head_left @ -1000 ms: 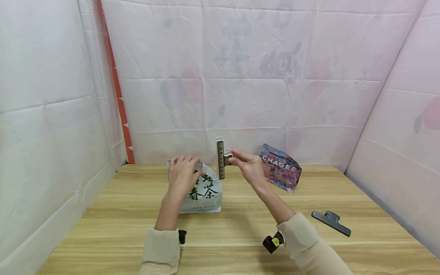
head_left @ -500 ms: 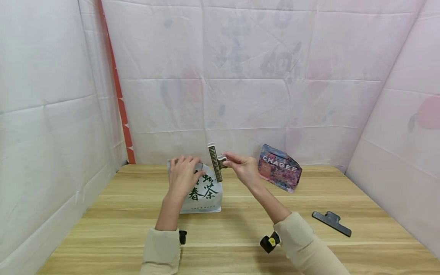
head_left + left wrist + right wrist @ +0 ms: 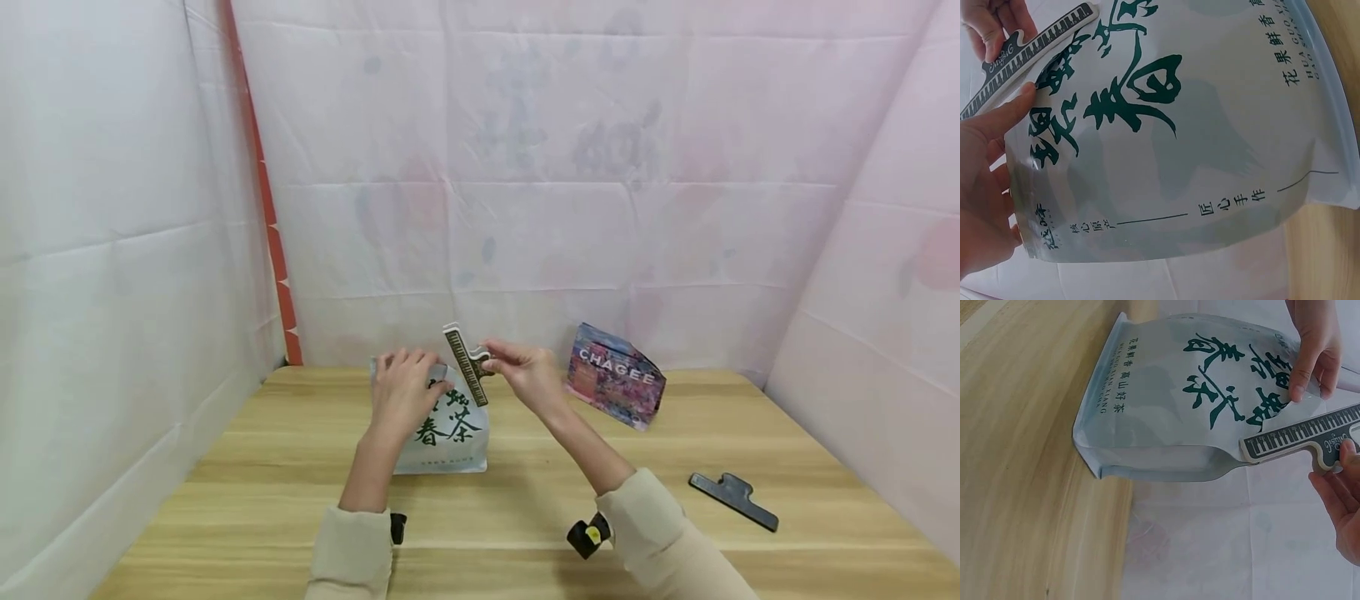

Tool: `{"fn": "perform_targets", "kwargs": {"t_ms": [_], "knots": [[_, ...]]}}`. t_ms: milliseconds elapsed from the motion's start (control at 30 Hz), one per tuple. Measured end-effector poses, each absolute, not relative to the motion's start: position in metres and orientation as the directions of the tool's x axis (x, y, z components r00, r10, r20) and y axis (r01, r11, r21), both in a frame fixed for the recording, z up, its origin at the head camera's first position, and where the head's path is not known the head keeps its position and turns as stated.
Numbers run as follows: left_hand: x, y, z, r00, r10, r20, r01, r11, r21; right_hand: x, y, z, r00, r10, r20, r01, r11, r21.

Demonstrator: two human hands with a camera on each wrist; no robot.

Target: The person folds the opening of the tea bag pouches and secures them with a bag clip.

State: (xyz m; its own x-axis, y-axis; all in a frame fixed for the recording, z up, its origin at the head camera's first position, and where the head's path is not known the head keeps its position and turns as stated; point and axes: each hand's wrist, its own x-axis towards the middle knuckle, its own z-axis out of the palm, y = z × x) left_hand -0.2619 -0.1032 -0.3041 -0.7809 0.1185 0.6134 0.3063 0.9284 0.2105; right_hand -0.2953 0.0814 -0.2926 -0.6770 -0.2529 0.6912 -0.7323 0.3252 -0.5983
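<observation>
A pale tea bag [image 3: 450, 454] with green brush lettering stands upright on the table. My left hand [image 3: 403, 392] grips its top edge, the thumb [image 3: 1013, 112] on the printed face and the other fingers behind. Between thumb and fingers, my right hand [image 3: 528, 379] pinches the grip of a bag clip [image 3: 467, 367] patterned with piano keys. The clip leans with its top to the left, beside the bag's upper right corner. In the right wrist view, one end of the clip [image 3: 1297, 434] overlaps the bag's edge [image 3: 1154, 419]; whether it bites on the bag I cannot tell.
To the right rear stands a colourful CHAGEE bag [image 3: 615, 377], close to the white cloth backdrop [image 3: 525, 233]. A black bag clip [image 3: 733, 500] lies on the wooden table [image 3: 510, 508] at the right. White cloth walls close in both sides.
The right hand has moved left and slightly down, bringing the piano-key clip to the bag's corner. The clip has tilted from upright to leaning left. The left hand keeps its hold on the bag.
</observation>
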Motion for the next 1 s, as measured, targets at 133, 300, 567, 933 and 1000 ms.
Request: {"fn": "perform_targets", "kwargs": {"t_ms": [133, 300, 567, 933, 1000], "knots": [[-0.262, -0.103, -0.306, -0.780, 0.121, 0.614, 0.310, 0.927, 0.212, -0.301, 0.080, -0.297, -0.596, -0.292, 0.748, -0.785, 0.408, -0.466], [-0.263, -0.104, -0.304, -0.787, 0.118, 0.605, 0.303, 0.929, 0.212, -0.300, 0.074, -0.293, -0.524, -0.338, 0.782, -0.824, 0.434, -0.365], [-0.262, -0.128, -0.299, -0.787, 0.159, 0.596, 0.438, 0.824, 0.360, -0.299, 0.071, -0.292, -0.551, -0.333, 0.765, -0.804, 0.456, -0.381], [-0.261, -0.162, -0.306, -0.856, 0.091, 0.509, 0.430, 0.671, 0.603, -0.297, 0.070, -0.290, -0.545, -0.348, 0.763, -0.802, 0.482, -0.353], [-0.263, -0.162, -0.306, -0.849, 0.088, 0.521, 0.434, 0.679, 0.592, -0.297, 0.069, -0.289, -0.549, -0.352, 0.758, -0.799, 0.487, -0.353]]}}
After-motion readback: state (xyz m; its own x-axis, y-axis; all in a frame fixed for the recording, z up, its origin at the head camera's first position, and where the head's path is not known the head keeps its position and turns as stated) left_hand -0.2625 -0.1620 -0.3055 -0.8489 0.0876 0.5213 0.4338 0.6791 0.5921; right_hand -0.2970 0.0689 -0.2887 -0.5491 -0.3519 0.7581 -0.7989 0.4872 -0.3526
